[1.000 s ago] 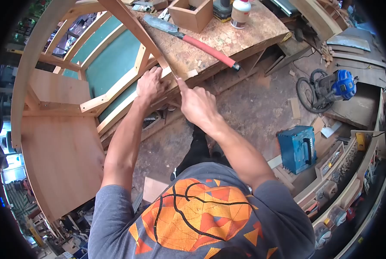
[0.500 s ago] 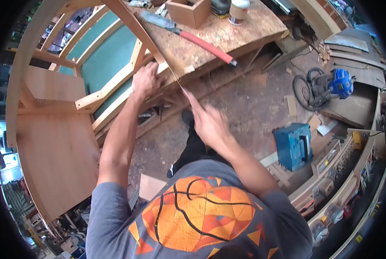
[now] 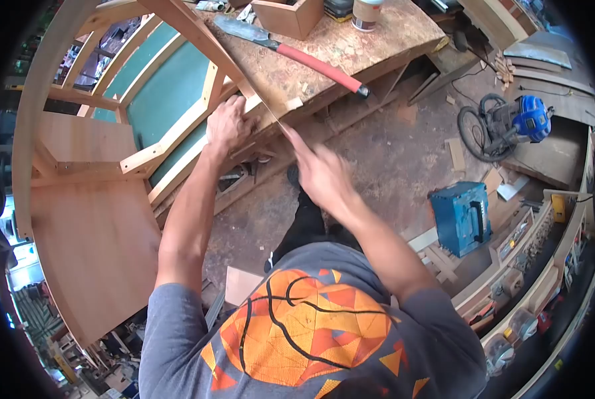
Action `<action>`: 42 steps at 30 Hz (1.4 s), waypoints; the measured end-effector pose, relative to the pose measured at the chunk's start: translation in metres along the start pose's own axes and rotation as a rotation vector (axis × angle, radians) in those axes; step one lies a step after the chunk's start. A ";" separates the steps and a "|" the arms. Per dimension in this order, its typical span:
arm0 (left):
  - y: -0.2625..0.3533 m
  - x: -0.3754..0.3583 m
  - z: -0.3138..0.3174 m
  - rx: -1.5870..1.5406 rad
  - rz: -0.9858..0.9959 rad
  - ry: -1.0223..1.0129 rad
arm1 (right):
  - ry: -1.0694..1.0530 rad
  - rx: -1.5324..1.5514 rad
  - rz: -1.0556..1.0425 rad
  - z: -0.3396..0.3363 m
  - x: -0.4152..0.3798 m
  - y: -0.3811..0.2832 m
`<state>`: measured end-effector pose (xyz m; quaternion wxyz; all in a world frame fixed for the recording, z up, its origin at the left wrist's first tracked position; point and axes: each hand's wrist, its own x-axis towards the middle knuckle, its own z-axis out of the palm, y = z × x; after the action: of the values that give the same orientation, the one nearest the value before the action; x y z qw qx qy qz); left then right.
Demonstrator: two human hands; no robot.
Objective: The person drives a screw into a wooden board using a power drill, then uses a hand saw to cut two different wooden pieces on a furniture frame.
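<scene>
My left hand (image 3: 229, 125) is closed over the rail of a curved wooden frame (image 3: 171, 143), close to where an upright batten meets it. In my right hand (image 3: 324, 179) is a thin-bladed tool (image 3: 276, 120), seen nearly edge-on, with its handle hidden in my fist. My index finger lies along it, and the blade runs up to the end of a long wooden strip (image 3: 234, 70) by the bench edge. Right-hand knuckles look blurred. Green panels (image 3: 168, 86) show between the frame's ribs, and a broad plywood sheet (image 3: 91, 246) covers its lower left.
On the workbench (image 3: 391, 36) lie a red-handled saw (image 3: 317, 68), an open wooden box (image 3: 287, 18) and a white-labelled tub (image 3: 367, 14). A blue vacuum (image 3: 530, 120) with its hose and a teal tool case (image 3: 460, 218) stand on the floor. Shelving (image 3: 530, 266) lines the right.
The view has shifted slightly, moving the floor items a little right. My right hand keeps the tool at the strip's end; my left hand stays on the frame.
</scene>
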<state>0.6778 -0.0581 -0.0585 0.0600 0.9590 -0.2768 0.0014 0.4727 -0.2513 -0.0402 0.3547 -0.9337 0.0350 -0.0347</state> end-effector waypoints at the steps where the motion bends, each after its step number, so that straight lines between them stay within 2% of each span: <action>1: 0.001 0.003 -0.002 0.002 0.007 0.011 | 0.049 0.006 -0.030 0.016 0.037 -0.001; 2: 0.001 0.004 -0.002 -0.003 -0.011 -0.028 | 0.070 -0.026 -0.038 0.037 0.067 0.004; 3: 0.000 0.004 -0.003 -0.005 -0.028 -0.071 | 0.078 -0.029 -0.041 0.029 0.066 0.002; 4: 0.000 0.004 -0.002 -0.030 0.006 0.001 | 0.070 -0.016 -0.032 0.018 0.063 -0.003; 7: 0.005 0.002 -0.007 -0.005 -0.047 -0.071 | 0.014 -0.008 -0.033 0.010 0.002 0.009; 9: 0.002 0.003 -0.006 -0.025 -0.037 -0.028 | -0.095 -0.033 0.011 0.000 -0.020 0.012; 10: 0.000 0.001 -0.004 -0.023 -0.020 -0.010 | -0.063 -0.040 0.041 -0.014 -0.001 -0.007; 11: 0.001 -0.001 -0.002 -0.023 0.006 0.012 | 0.018 0.040 0.024 -0.003 0.023 -0.011; 13: 0.002 0.001 0.002 -0.022 -0.001 -0.005 | 0.010 -0.025 0.017 0.030 0.075 -0.004; 15: -0.002 0.004 0.001 -0.015 -0.018 -0.032 | -0.050 -0.056 0.054 0.015 0.069 -0.012; 17: 0.003 0.000 -0.004 -0.009 -0.039 -0.040 | 0.036 -0.005 0.014 0.002 0.020 -0.009; 18: 0.004 0.003 -0.005 -0.012 -0.037 -0.030 | -0.082 0.000 0.035 -0.022 0.003 -0.016; 22: 0.001 -0.002 -0.004 -0.006 -0.037 -0.045 | -0.110 -0.027 0.042 -0.006 0.043 -0.022; 23: 0.001 0.004 -0.001 -0.007 -0.046 -0.037 | -0.152 -0.087 0.073 0.003 0.059 -0.028; 24: 0.001 0.005 -0.005 -0.033 -0.005 0.019 | -0.108 -0.081 0.058 0.000 0.061 -0.022; 25: 0.003 0.015 -0.005 -0.037 0.010 0.024 | -0.070 -0.070 0.053 0.000 0.057 -0.016; 27: 0.003 0.002 -0.008 0.014 -0.046 -0.100 | -0.079 -0.019 0.083 -0.009 -0.001 -0.020; 28: 0.000 0.001 -0.001 -0.013 -0.026 -0.025 | -0.035 0.000 0.042 -0.022 -0.007 -0.017; 29: 0.001 0.002 -0.002 0.000 -0.028 -0.026 | -0.159 -0.031 0.097 -0.028 -0.020 -0.009; 32: 0.005 -0.004 -0.006 0.012 -0.032 -0.074 | -0.106 -0.016 0.059 -0.019 -0.001 -0.009; 35: -0.003 0.010 0.000 0.016 0.015 -0.016 | -0.132 -0.045 0.054 0.010 0.041 -0.018; 39: 0.003 0.001 -0.007 0.019 -0.027 -0.085 | 0.001 0.047 -0.028 -0.005 -0.008 0.012; 41: 0.009 0.004 -0.011 0.075 -0.045 -0.110 | -0.063 0.021 0.027 -0.009 -0.034 0.021; 42: 0.009 0.003 -0.012 0.063 -0.045 -0.114 | 0.070 0.029 -0.031 -0.006 -0.026 0.016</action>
<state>0.6758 -0.0659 -0.0456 0.0138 0.9650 -0.2579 -0.0459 0.4459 -0.2652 -0.0477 0.3661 -0.9271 0.0324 -0.0732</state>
